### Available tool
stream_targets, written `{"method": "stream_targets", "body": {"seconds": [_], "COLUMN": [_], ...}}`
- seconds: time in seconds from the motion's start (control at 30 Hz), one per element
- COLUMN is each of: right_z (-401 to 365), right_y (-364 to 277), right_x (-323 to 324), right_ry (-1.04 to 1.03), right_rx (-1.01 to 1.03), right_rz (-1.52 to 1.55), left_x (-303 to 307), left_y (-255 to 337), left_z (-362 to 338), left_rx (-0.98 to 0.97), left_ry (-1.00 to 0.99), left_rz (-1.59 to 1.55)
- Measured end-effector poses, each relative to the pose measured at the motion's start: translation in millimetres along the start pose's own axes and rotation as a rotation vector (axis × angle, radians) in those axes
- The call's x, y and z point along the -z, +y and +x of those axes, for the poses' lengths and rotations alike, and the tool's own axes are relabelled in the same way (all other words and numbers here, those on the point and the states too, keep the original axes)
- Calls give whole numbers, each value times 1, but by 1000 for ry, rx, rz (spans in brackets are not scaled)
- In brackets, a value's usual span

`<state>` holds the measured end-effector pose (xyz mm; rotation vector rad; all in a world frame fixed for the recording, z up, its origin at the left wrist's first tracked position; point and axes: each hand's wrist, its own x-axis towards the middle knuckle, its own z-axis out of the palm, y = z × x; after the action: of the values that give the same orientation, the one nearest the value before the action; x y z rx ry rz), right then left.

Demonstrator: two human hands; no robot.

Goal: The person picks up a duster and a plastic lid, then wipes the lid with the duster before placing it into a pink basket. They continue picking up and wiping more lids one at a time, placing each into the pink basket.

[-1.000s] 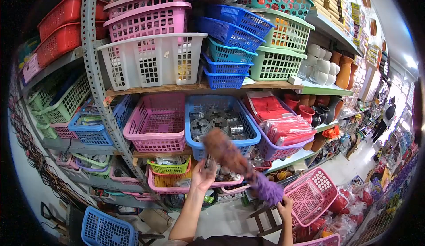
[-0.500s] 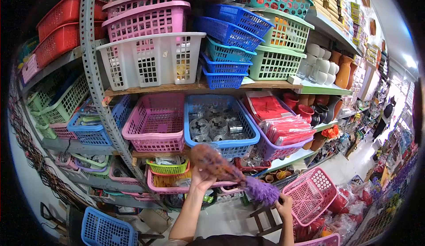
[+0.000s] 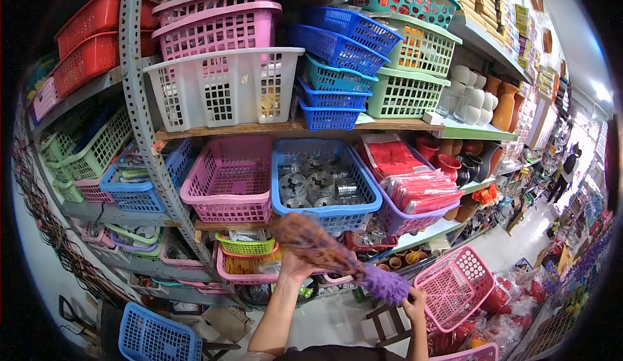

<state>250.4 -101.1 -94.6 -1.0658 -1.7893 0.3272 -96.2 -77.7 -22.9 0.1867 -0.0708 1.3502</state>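
A long, fluffy bunch (image 3: 321, 244) stretches between my hands, brown-orange at its upper left and purple at its lower right. It looks like dried stems or feathers; motion blur hides its exact kind. My left hand (image 3: 296, 269) is closed at the underside of the brown part, its fingers partly hidden behind the bunch. At the purple tip, my right hand (image 3: 414, 304) pinches the end between thumb and fingers. Just beyond the bunch, on the shelf, stands a blue basket (image 3: 354, 216) of clear round plastic containers (image 3: 320, 186).
Left of the blue basket is a pink basket (image 3: 226, 211); right of it, a purple basket (image 3: 415, 221) holds red packets. A perforated metal post (image 3: 146, 127) rises at left. Below right lies another pink basket (image 3: 454, 286) beside wrapped red goods (image 3: 503, 296). A person (image 3: 568, 169) stands far off.
The brown end of the bunch has swung slightly left, and its purple end has shifted a little right and down. Both hands keep their hold.
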Motion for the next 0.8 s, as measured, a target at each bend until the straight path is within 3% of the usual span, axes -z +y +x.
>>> {"method": "stream_targets", "body": {"seconds": [0.07, 0.13, 0.2, 0.27, 0.33, 0.4, 0.43, 0.53, 0.57, 0.6, 0.63, 0.7, 0.77, 0.8], "right_z": [0, 0, -5, -8, -7, -7, -8, -10, -8, -7, -6, -4, -3, -3], "right_y": [-6, -6, 3, 6, 6, 4, 5, 8, 4, -1, -5, -8, -8, -8], "right_x": [5, 7, 4, 4, 4, 6, 7, 5, 6, 6, 6, 6, 8, 8], "right_ry": [-6, -3, 44, 28, 9, 22, 23, 11, 11, 1, -10, 6, 20, 9], "right_rx": [-87, -173, -214, -112, -11, -85, -85, -216, -215, -91, 32, -28, -80, -79], "right_rz": [-50, -104, -85, -76, -64, -264, -266, -84, -84, -109, -132, -167, -201, -202], "left_x": [0, 23, 43, 30, 17, 13, 18, 42, -7, -2, 4, 16, 22, 23], "left_y": [-1, 7, 7, 4, 1, 0, 0, 5, -4, -4, -2, 3, 7, 7], "left_z": [-5, 3, 5, 6, 1, 1, 1, -2, -4, -10, -9, -2, 4, 4], "left_rx": [-44, 24, -49, -148, -153, -111, -110, 54, -56, -96, -51, -3, -81, -85], "left_ry": [63, 179, 65, 66, 14, 278, 277, -23, 235, 97, 55, 13, 399, 396], "left_rz": [13, -519, -394, 98, 5, -112, -113, -415, 4, 200, 44, -113, -352, -353]}}
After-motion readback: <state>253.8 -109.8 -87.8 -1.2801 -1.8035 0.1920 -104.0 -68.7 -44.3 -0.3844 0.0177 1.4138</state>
